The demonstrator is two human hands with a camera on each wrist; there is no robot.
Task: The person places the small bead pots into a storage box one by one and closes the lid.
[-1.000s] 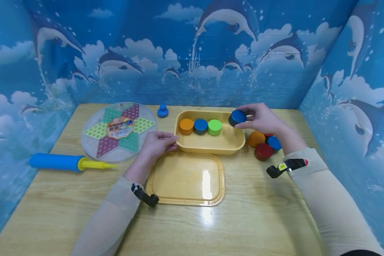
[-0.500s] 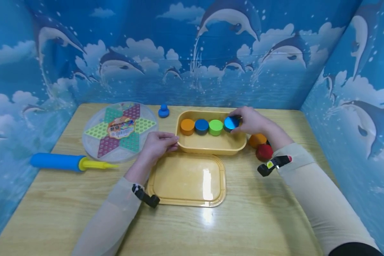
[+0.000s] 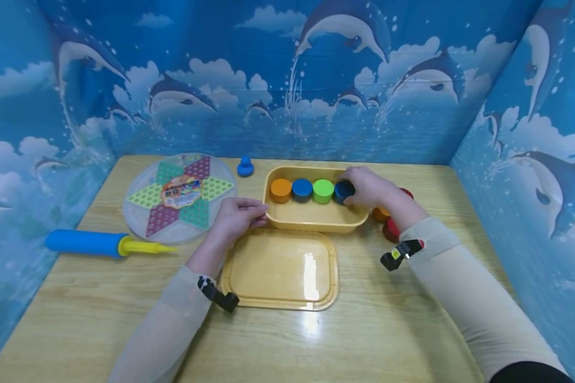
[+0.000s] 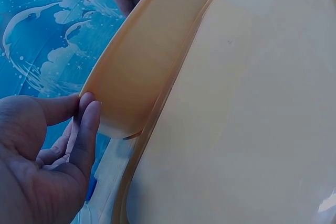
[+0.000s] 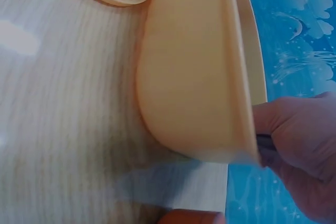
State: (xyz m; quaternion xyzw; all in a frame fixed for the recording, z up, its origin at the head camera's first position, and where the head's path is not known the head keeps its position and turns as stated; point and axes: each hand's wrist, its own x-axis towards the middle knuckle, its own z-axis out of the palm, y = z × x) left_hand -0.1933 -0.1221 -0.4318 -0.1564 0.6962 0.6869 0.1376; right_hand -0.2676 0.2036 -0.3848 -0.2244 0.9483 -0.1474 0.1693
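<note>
A yellow plastic box [image 3: 316, 226] holds a row of round blocks: an orange block [image 3: 281, 190], a blue block [image 3: 302, 190], a green block [image 3: 323, 191] and a dark blue block [image 3: 343, 192] at the right. My right hand [image 3: 371, 187] reaches over the box's right end and grips that dark blue block, fingers partly covering it. In the right wrist view only a dark sliver of it shows below the rim. My left hand [image 4: 52, 156] pinches the rim at the box's left end between thumb and forefinger.
The flat yellow lid [image 3: 278, 271] lies in front of the box. Beside my right wrist are more round blocks, including a red block [image 3: 391, 230], partly hidden. Leftward lie a star-patterned game board [image 3: 187, 213], a blue and yellow pump [image 3: 86, 242] and a small blue knob-topped piece [image 3: 245, 167].
My right hand has carried the dark blue block leftward and down from the box's right rim to beside the green block. The left hand has kept its place on the rim.
</note>
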